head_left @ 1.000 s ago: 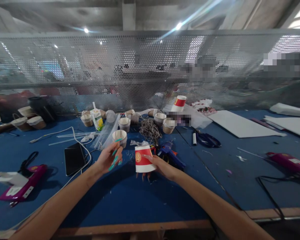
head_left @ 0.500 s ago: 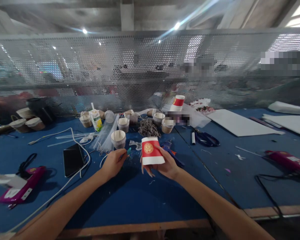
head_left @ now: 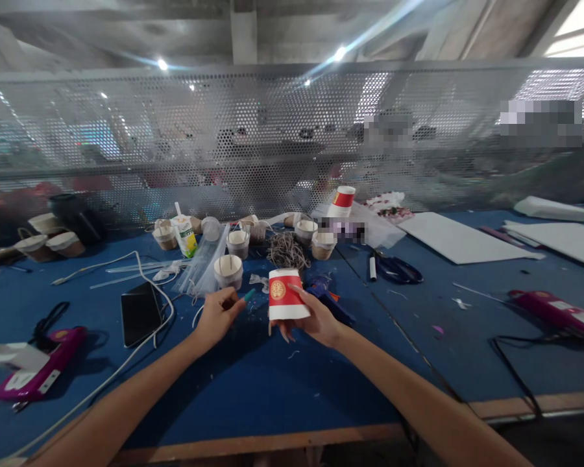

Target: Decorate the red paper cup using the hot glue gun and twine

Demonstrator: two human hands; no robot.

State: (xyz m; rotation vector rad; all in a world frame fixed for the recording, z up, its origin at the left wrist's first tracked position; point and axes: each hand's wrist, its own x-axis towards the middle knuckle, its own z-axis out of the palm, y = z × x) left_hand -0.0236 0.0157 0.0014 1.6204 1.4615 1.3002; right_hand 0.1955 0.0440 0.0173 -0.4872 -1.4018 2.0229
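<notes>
On the blue desk (head_left: 253, 389) we see a black phone (head_left: 137, 312). Our left hand (head_left: 217, 316) curls loosely, pinching something too small to identify. Our right hand (head_left: 314, 319) wraps its fingers around an upside-down red-and-white paper cup (head_left: 285, 295), raised above the desk.

Quick tally, out from the grip. Two red-and-white paper cups: one (head_left: 285, 295) upside down in the right hand (head_left: 316, 319), the other (head_left: 342, 201) well behind it by the mesh. One blue glue gun (head_left: 329, 303) just behind that hand. One tangle of twine (head_left: 286, 249) beyond the held cup. One phone (head_left: 137, 313) left of the left hand (head_left: 217, 315). One pair of scissors (head_left: 400, 270) off to the right. One drink carton (head_left: 183, 235) far back left. Two purple boxes, one (head_left: 41, 370) far left, one (head_left: 559, 313) far right. Roughly ten small brown-wrapped cups (head_left: 228, 270) scattered behind both hands; blur makes an exact count impossible.
</notes>
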